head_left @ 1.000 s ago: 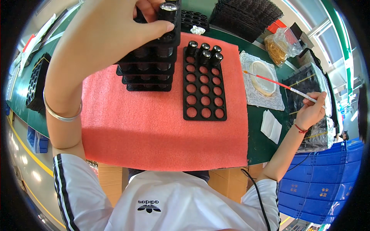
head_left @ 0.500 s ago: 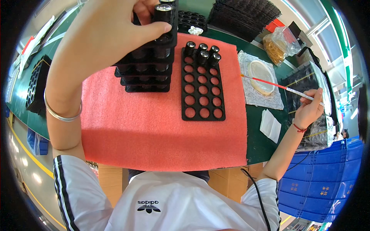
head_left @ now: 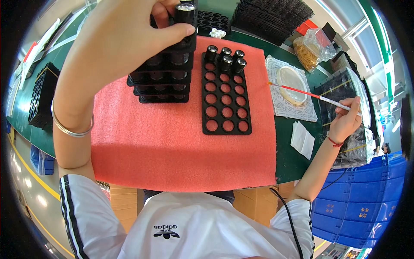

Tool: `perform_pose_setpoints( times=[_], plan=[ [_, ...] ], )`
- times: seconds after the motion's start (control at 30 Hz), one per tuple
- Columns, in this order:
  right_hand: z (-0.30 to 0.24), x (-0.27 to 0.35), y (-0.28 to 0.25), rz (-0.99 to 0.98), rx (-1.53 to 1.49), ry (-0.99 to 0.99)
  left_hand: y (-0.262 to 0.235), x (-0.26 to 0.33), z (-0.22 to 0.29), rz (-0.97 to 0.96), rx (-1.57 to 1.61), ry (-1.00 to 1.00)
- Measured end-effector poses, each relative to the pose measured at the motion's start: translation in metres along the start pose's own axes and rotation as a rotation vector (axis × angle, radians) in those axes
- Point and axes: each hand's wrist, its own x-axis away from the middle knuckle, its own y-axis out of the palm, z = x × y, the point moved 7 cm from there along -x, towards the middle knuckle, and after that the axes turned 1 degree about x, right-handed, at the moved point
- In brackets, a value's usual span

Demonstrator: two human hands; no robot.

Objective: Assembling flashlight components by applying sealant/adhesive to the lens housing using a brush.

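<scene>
One cylinder (head_left: 184, 15), perhaps in left grip (head_left: 144, 36), partly hidden

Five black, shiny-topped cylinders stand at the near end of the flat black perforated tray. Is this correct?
The end is wrong: the head view shows the five black cylinders standing at the far end of the perforated tray.

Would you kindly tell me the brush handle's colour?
The brush handle is red and white, seen in the head view.
</scene>
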Motion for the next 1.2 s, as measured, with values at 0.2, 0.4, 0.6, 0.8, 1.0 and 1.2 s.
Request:
perform_pose_setpoints(
  times=[0.2, 0.4, 0.6, 0.8, 1.0, 1.2],
  plan=[
    [0.000, 0.000, 0.000, 0.001, 0.005, 0.006, -0.001, 0.000, 0.002, -0.009, -0.042, -0.018],
    [-0.003, 0.000, 0.001, -0.016, 0.029, 0.007, 0.010, 0.001, -0.021, -0.038, 0.032, -0.034],
    [-0.001, 0.000, 0.002, -0.026, 0.020, 0.017, 0.017, 0.002, -0.030, -0.040, 0.075, -0.001],
    [-0.001, 0.001, 0.007, -0.062, 0.076, 0.007, 0.006, 0.000, -0.011, -0.037, -0.004, -0.055],
    [-0.002, 0.001, 0.007, -0.069, 0.066, 0.013, 0.003, -0.001, 0.001, -0.061, -0.056, -0.047],
    [0.000, 0.000, 0.006, -0.076, 0.071, 0.014, 0.004, -0.001, 0.000, -0.027, -0.015, -0.012]
  ],
)
